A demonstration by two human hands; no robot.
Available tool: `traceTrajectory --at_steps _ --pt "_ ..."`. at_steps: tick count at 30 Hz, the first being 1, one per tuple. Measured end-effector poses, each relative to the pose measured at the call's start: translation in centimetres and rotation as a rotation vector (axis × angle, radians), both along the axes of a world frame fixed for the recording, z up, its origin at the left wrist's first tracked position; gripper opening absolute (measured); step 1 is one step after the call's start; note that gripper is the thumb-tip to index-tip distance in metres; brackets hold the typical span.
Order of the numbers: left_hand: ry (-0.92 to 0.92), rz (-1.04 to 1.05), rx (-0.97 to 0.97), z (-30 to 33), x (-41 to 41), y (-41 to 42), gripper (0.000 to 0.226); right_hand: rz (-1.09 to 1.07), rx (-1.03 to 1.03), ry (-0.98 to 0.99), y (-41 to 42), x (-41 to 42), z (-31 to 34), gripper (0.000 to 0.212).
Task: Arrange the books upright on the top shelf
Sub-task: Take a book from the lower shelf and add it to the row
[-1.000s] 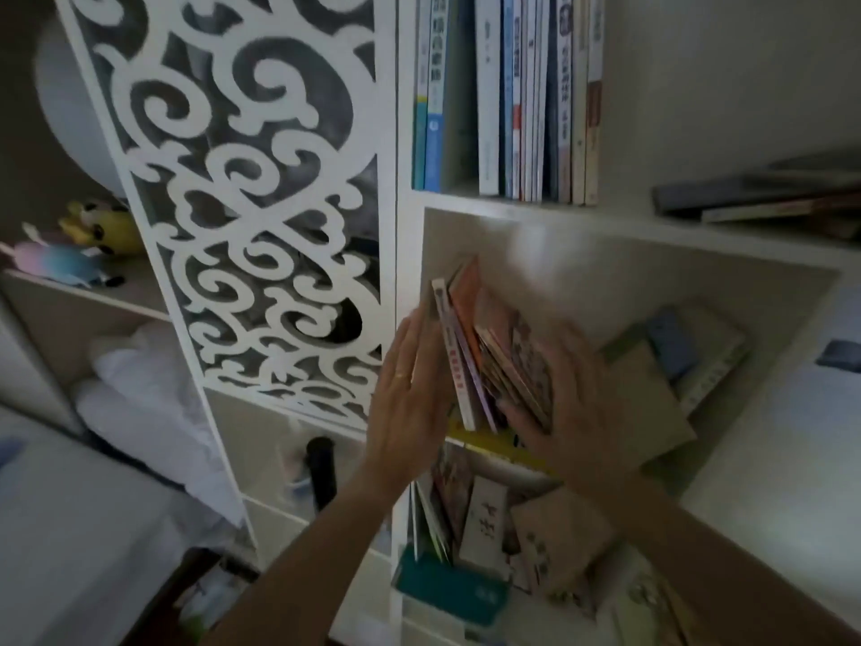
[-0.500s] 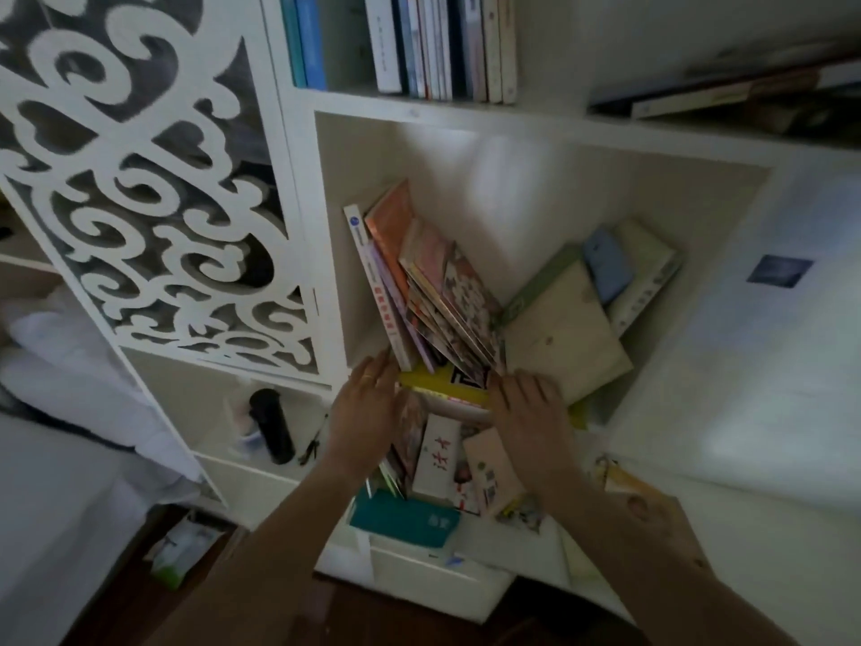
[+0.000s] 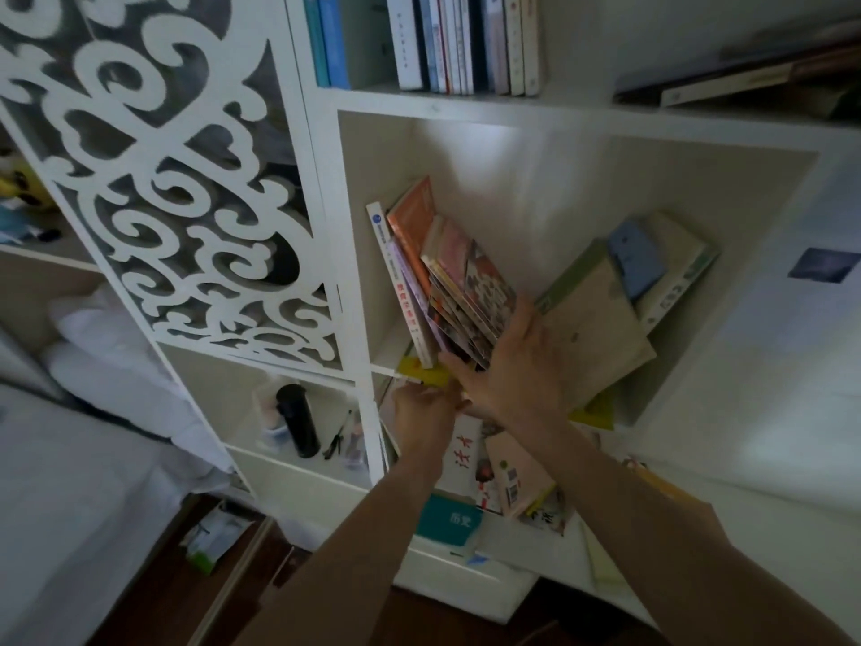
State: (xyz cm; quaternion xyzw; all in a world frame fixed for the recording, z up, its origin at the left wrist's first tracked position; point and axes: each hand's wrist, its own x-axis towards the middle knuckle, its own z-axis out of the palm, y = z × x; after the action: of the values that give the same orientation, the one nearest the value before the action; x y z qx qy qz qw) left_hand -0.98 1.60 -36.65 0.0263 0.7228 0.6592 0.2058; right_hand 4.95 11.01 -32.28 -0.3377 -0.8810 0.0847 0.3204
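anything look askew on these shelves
Yes. In the middle cubby, the leaning books tilt instead of standing upright, and the tan book slumps the other way. Flat books lie on the top shelf's right side.

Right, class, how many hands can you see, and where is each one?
2. The left hand is just below the yellow book; the right hand lies flat against the leaning books above it. Neither is hidden.

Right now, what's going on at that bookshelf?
A person is sorting books in a white shelf unit. The right hand lies flat against a leaning stack of books in the middle compartment. The left hand grips the yellow book at the shelf edge. A row of upright books already stands on the shelf above.
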Motion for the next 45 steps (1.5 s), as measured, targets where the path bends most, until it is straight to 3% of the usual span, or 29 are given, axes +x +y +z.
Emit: traceTrajectory --at_steps 1,3,6,12,15,19,29,37,41,45 --pt "-0.040 -0.007 0.000 0.0 -0.3 0.8 0.014 -0.005 -0.063 -0.023 0.0 -1.3 0.4 0.138" --pt "-0.122 -0.041 -0.010 -0.4 -1.0 2.2 0.034 -0.019 -0.122 -0.072 -0.4 -3.9 0.7 0.149" --pt "-0.073 -0.034 -0.020 -4.1 -2.7 3.8 0.066 -0.057 -0.151 -0.144 -0.5 -6.8 0.5 0.144" --pt "-0.030 -0.004 0.267 1.0 0.5 -0.4 0.030 0.037 -0.036 -0.095 4.6 -5.1 1.1 0.105" --pt "-0.045 0.049 0.307 0.5 0.9 -1.0 0.030 0.019 0.047 -0.131 5.6 -4.1 0.3 0.099" --pt "-0.195 -0.028 0.336 -0.3 1.2 -0.3 0.032 0.050 0.165 -0.199 5.7 -4.0 -1.1 0.100" --pt "0.139 0.016 0.299 4.6 1.2 -7.6 0.054 0.129 0.200 -0.171 8.2 -2.7 -1.6 0.091" --pt "0.687 0.016 -0.041 10.5 -0.8 -16.4 0.031 0.135 0.190 -0.195 7.2 -2.7 -2.2 0.092" --pt "0.925 0.058 -0.229 13.1 -3.0 -20.4 0.031 0.156 0.120 -0.196 6.5 -2.5 -1.9 0.112" --pt "0.920 0.105 -0.125 16.2 -3.7 -23.2 0.030 0.184 0.044 -0.191 5.2 -1.1 -0.2 0.135"
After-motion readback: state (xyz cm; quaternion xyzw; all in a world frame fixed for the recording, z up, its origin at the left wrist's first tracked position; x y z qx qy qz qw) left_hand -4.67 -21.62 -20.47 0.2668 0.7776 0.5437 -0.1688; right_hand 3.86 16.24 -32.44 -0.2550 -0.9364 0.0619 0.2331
